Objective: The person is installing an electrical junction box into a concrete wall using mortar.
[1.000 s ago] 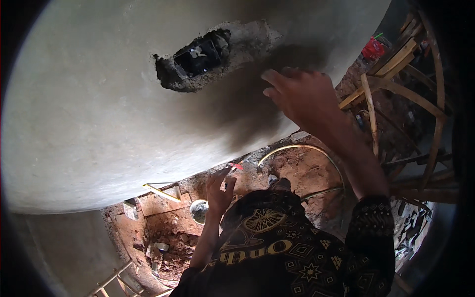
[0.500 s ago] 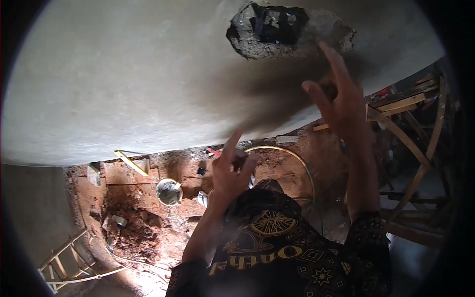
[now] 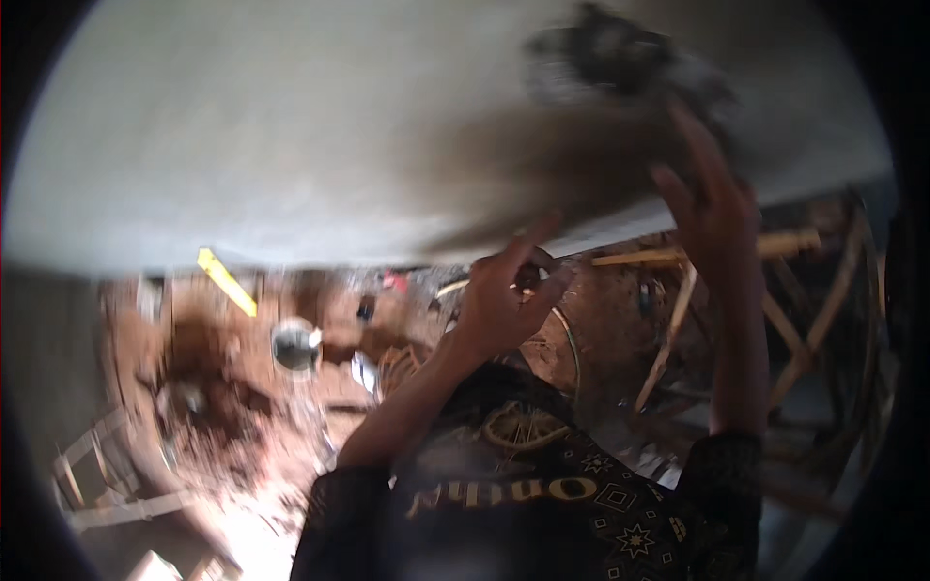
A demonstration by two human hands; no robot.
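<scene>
A smooth grey plastered wall (image 3: 291, 136) fills the top of the view. In it is a ragged hole (image 3: 620, 58) with something black inside, blurred by motion. My right hand (image 3: 715, 198) is raised at the lower right of the hole, its index finger stretched to the hole's edge. Whether the fingertip touches cannot be made out. The thumb stands apart and nothing shows in that hand. Lower and to the left, my left hand (image 3: 506, 298) hovers in front of the wall's foot. Its index finger points up, the thumb is apart, and it holds nothing visible.
A yellow bar (image 3: 229, 284) leans near the wall's foot. Beside it stands a round bucket (image 3: 276, 351) with grey material. Reddish rubble (image 3: 213, 412) covers the floor at left, with a ladder-like wooden frame (image 3: 116, 511) beyond. Wooden trestle pieces (image 3: 809, 353) stand at right.
The view has swung, so the hole sits farther right and the picture is blurred. Both hands appear farther right, still raised with index fingers extended.
</scene>
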